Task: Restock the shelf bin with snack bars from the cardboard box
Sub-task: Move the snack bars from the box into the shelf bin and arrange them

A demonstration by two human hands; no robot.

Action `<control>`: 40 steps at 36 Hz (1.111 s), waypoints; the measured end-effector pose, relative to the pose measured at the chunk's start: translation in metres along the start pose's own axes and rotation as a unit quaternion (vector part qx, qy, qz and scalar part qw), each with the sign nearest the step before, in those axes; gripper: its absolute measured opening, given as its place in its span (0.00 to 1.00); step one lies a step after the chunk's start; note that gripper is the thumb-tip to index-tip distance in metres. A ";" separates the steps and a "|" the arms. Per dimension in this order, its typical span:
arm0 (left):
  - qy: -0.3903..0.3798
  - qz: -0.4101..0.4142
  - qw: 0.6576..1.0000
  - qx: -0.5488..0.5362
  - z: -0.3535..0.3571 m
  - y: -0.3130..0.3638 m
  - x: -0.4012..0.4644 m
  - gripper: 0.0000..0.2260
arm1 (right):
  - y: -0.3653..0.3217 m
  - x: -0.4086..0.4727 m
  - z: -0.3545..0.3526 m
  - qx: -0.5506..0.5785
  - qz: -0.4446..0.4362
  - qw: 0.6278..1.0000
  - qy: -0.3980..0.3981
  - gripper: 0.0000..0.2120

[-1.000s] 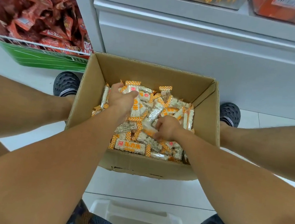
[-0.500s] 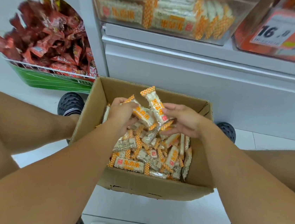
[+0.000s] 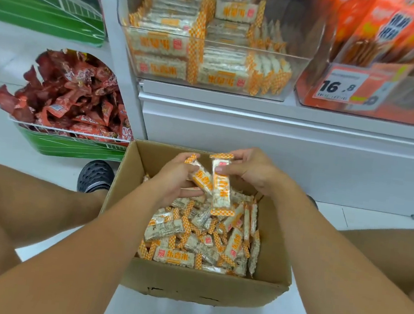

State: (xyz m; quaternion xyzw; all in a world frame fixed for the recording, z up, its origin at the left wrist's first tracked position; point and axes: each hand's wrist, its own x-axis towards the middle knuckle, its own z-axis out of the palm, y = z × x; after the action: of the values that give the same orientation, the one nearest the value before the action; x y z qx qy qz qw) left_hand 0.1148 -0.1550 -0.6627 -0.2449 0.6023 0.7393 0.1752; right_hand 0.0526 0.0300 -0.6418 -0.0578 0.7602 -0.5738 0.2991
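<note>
An open cardboard box (image 3: 201, 285) sits on the floor between my legs, holding several white-and-orange snack bars (image 3: 199, 236). Above the far half of the box, my left hand (image 3: 175, 179) grips one bar (image 3: 202, 178) that lies slanted. My right hand (image 3: 248, 170) pinches a second bar (image 3: 222, 187) near its top end, so it hangs upright beside the first. On the shelf above stands a clear shelf bin (image 3: 209, 79) stacked with the same bars.
A green wire basket (image 3: 73, 144) of red snack packets stands at the left by the box. An orange product bin (image 3: 376, 109) with a 16.8 price tag is at the right. My black shoe (image 3: 95, 176) sits beside the box. White shelf base behind.
Both hands rose out of the box's pile, each with a bar, and came together. My view tilted up, bringing the shelf bin fully into sight.
</note>
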 end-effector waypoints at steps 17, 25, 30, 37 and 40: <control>0.047 0.079 0.990 -0.111 0.004 0.011 0.000 0.28 | -0.005 -0.012 0.021 -0.116 -0.025 0.993 0.021 0.33; 0.072 0.112 0.985 -0.106 0.016 0.018 0.002 0.26 | 0.001 -0.008 0.041 -0.055 -0.082 0.994 0.046 0.31; 0.079 0.112 0.978 -0.154 0.013 0.028 0.001 0.07 | -0.005 -0.004 0.033 0.060 -0.081 0.993 0.067 0.20; 0.043 0.124 0.976 -0.174 0.003 0.061 0.000 0.20 | -0.031 -0.001 0.030 0.029 -0.131 0.986 0.102 0.15; 0.059 0.135 0.975 -0.164 0.013 0.066 -0.004 0.14 | -0.039 -0.002 0.039 -0.084 -0.173 0.972 0.134 0.28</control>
State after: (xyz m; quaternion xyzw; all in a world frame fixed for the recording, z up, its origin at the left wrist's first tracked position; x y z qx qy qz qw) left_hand 0.0798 -0.1558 -0.6049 -0.2300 0.5095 0.8291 -0.0051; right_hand 0.0646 -0.0148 -0.6123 -0.1359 0.8173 -0.5534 0.0854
